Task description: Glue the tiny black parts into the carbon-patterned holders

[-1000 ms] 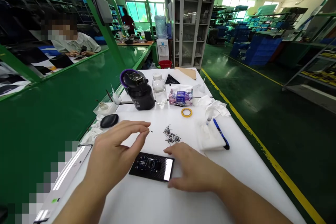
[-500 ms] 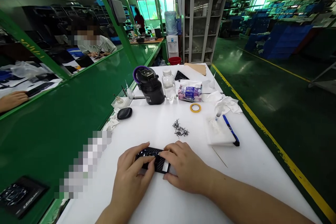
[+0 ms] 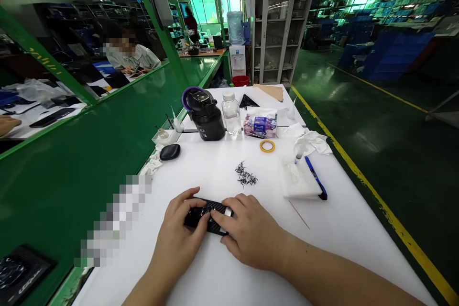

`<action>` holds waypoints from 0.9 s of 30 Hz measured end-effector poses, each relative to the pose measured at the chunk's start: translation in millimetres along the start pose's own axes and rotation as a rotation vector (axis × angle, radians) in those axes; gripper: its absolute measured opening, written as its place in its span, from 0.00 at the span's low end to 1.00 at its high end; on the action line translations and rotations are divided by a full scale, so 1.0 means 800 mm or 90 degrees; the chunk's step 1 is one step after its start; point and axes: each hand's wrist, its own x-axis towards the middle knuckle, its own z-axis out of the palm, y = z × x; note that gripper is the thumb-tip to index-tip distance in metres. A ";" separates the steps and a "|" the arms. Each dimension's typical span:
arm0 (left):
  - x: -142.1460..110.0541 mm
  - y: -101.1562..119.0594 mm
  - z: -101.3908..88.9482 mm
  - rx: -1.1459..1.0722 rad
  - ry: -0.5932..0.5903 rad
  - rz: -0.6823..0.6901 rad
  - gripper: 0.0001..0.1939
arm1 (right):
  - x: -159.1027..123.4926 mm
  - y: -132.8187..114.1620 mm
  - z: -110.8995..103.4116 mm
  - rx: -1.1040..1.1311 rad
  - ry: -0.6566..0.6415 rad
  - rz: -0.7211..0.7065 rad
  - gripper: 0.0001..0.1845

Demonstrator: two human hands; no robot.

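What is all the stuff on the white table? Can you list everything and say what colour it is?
panel: 1, black weave, front middle, under both hands
small parts: 1 heap, black, table middle
tape ring: 1, yellow, behind the heap
jug: 1, black with purple lid rim, back left
bottle: 1, clear with white cap, beside the jug
packet: 1, white and purple, right of the bottle
pen: 1, blue, right side
white pad: 1, white, left of the pen
oval case: 1, black, left edge
table: 1, white
left hand: 1, on the panel's left end
right hand: 1, on the panel's right end
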 end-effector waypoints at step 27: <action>0.009 -0.001 0.003 -0.032 -0.009 -0.143 0.17 | 0.002 0.006 -0.002 -0.017 -0.004 -0.025 0.27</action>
